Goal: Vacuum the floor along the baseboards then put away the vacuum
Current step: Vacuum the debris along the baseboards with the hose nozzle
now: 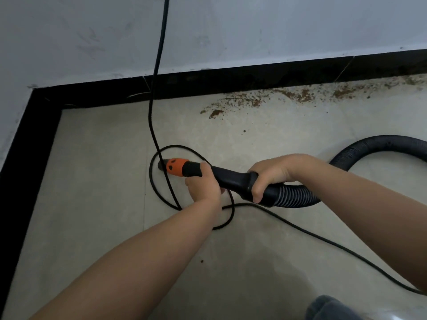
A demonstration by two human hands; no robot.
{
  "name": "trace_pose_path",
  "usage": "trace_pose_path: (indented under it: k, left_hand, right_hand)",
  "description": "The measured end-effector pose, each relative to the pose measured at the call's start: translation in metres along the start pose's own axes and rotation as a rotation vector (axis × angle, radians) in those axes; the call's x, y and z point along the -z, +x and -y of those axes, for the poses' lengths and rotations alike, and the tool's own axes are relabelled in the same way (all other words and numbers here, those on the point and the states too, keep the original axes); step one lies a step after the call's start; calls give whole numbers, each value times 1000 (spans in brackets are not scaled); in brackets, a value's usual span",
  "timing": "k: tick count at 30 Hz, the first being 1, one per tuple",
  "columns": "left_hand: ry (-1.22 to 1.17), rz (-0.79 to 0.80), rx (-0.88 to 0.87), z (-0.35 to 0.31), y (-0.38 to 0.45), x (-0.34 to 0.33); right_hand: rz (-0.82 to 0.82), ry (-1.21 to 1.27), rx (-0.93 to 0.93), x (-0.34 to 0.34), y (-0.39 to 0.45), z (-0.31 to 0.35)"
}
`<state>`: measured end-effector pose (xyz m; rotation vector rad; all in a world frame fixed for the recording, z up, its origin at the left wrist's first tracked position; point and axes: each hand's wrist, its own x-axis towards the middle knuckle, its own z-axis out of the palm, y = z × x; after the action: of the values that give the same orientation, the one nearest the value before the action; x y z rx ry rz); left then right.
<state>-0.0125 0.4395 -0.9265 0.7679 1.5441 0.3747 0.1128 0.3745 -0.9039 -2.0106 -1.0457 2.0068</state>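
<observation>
Bottom right corner: bit of blue-grey fabric [328, 307], blurred, can't tell what it is. Both forearms reach forward over the pale tile floor [97, 172].

Left hand [203, 183]: fingers curled round the front of the black vacuum handle [231, 179], just behind the orange collar [176, 166]. Firm wrap, thumb side up.

Right hand [272, 174]: wrapped over the rear of the same handle where it meets the ribbed cuff; fingers [257, 192] curl down over the near side. Closed grip, nothing else in it.

Handle lies roughly level, pointing left. Short black nozzle tip [161, 164] sticks out past the orange collar, low over the floor; contact with the tile can't be told.

Ribbed black hose [379, 146] runs from the cuff to the right, arcs up and exits the right edge.

Black power cord [159, 54] drops down the wall, crosses the baseboard, loops on the floor under the nozzle and left hand, then trails off toward bottom right.

Beyond: brown debris [254, 101] strewn along the foot of the black baseboard [208, 83], right of the cord, well apart from the nozzle. A few stray specks nearer. Baseboard turns a corner at left. White scuffed wall [254, 31] above it.
</observation>
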Motion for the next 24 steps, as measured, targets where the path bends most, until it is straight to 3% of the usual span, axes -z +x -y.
trace_pose_path:
  k: [4, 10, 15, 20, 24]
  left_hand:
    - [56, -24, -50, -10, 12, -3]
    - [-26, 80, 8, -9, 1, -25]
    - [67, 205, -155, -13, -13, -47]
    - [251, 410, -18, -22, -16, -70]
    - [303, 484, -10, -12, -21, -81]
  right_hand:
    - [-80, 14, 18, -4, 5, 5]
    - [-9, 144, -32, 18, -23, -7]
    - [-180, 78, -1, 19, -46, -31]
    - [-196, 153, -90, 16, -59, -48]
    - [-162, 124, -162, 16, -72, -60]
